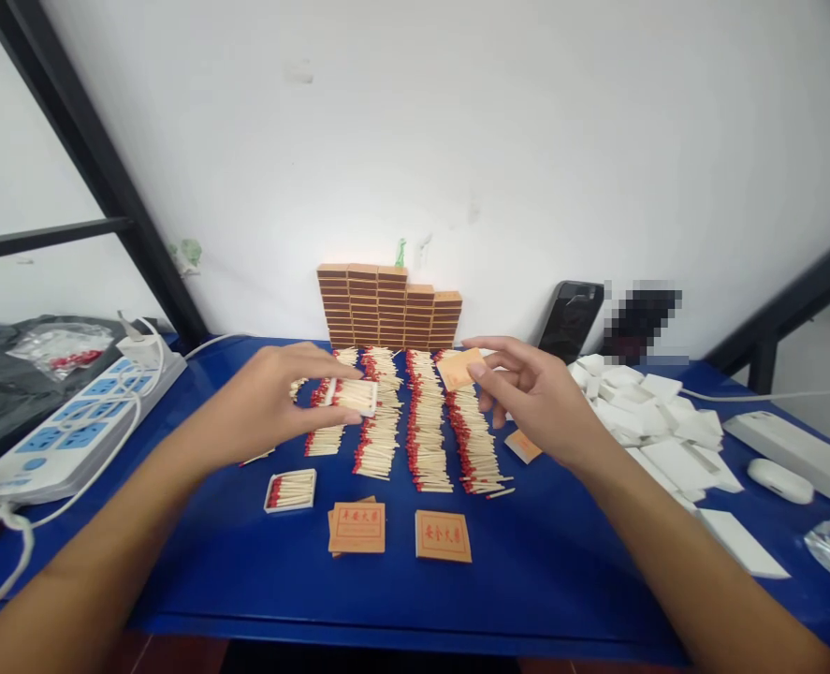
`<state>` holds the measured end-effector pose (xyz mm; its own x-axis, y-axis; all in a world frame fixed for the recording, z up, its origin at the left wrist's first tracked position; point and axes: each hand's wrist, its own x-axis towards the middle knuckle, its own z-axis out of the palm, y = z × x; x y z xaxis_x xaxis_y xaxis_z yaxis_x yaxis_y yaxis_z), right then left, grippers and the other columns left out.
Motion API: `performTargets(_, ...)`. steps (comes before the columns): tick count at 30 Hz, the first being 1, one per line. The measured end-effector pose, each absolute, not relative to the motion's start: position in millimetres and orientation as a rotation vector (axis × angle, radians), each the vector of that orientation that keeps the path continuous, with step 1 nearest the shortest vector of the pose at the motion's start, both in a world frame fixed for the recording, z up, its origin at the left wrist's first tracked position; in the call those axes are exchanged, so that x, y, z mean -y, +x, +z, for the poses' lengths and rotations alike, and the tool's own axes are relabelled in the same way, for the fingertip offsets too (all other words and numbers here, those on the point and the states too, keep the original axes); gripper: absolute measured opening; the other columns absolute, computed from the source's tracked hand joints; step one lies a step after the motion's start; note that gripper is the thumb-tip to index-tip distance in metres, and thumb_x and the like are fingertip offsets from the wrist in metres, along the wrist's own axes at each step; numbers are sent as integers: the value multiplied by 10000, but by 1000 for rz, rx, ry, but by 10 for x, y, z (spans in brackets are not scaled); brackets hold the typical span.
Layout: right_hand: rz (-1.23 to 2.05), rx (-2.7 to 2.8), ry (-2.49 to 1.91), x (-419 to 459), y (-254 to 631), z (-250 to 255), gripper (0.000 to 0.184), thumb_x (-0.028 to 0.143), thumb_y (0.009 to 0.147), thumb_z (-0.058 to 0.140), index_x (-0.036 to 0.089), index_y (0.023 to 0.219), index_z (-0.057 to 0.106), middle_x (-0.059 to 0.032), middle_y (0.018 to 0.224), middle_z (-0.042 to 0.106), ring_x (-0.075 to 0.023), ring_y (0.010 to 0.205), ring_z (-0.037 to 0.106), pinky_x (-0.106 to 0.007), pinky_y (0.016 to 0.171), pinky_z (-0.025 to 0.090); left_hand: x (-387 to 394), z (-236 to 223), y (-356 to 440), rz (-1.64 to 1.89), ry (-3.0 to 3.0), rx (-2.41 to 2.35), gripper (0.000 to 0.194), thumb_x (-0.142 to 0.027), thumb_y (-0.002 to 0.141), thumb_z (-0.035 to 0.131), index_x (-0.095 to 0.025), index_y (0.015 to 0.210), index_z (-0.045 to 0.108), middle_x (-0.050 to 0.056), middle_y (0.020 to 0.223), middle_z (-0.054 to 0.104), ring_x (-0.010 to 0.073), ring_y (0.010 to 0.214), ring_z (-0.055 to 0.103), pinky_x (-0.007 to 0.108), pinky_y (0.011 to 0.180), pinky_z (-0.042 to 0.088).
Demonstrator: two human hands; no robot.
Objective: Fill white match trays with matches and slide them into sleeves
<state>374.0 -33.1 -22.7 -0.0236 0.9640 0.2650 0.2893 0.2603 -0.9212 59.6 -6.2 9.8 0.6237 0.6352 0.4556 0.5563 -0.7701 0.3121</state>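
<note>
My left hand (302,388) grips a white matchbox tray (354,395) filled with matches, thumb below and fingers above. Between thumb and fingers, my right hand (519,384) pinches an orange matchbox sleeve (462,369). The two parts are apart, above rows of red-tipped matches (427,440) lying on the blue table (260,562). Nearer to me lies another filled tray (291,490). Beside it are a pair of overlapping orange matchbox covers (358,527) and a single orange matchbox (444,536). Another orange piece (523,446) lies partly under my right hand.
Stacked matchboxes (390,309) stand against the wall. At right are a heap of white trays (657,412), a dark phone (570,318) leaning on the wall, and a white earbud case (779,480). A white power strip (78,426) with cables lies at left.
</note>
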Motion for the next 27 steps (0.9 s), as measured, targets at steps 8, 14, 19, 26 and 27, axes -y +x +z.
performTargets(8, 632, 1837, -1586, 320, 4441, 54, 593, 674, 720, 822, 238, 1105, 706, -39, 773, 664, -172, 612, 583, -286, 496, 448, 510, -270, -34, 635, 2604, -1319, 360, -570, 855, 751, -378, 1160, 748, -37, 1140, 763, 226, 1071, 707, 298, 905, 573)
performTargets(14, 811, 2195, -1728, 318, 4861, 87, 534, 716, 758, 756, 249, 1017, 763, -54, 852, 684, -214, 761, 584, -307, 621, 427, 575, -606, -146, 549, 2520, -1380, 391, -573, 859, 745, -366, 1191, 730, -24, 1222, 732, 217, 1147, 684, 310, 1012, 546)
performTargets(19, 905, 2309, -1777, 217, 4920, -28, 572, 715, 712, 783, 240, 1030, 782, -47, 865, 678, -207, 767, 578, -294, 630, 406, 581, -639, -165, 619, 2522, -1423, 466, -585, 831, 766, -347, 1228, 719, -5, 1249, 727, 229, 1154, 686, 316, 1026, 546)
performTargets(26, 754, 2281, -1791, 292, 4811, -32, 481, 551, 620, 875, 300, 1025, 809, -55, 856, 698, -266, 781, 648, -348, 657, 506, 639, -672, -164, 865, 2550, -1339, 477, -531, 814, 802, -301, 1224, 719, 38, 1219, 746, 251, 1102, 713, 340, 967, 593)
performTargets(27, 746, 2279, -1781, 311, 4791, -31, 471, 499, 606, 886, 314, 1031, 806, -58, 898, 715, -284, 821, 666, -362, 680, 525, 646, -680, -158, 891, 2557, -1324, 481, -519, 808, 811, -304, 1228, 715, 36, 1220, 746, 251, 1101, 714, 341, 959, 599)
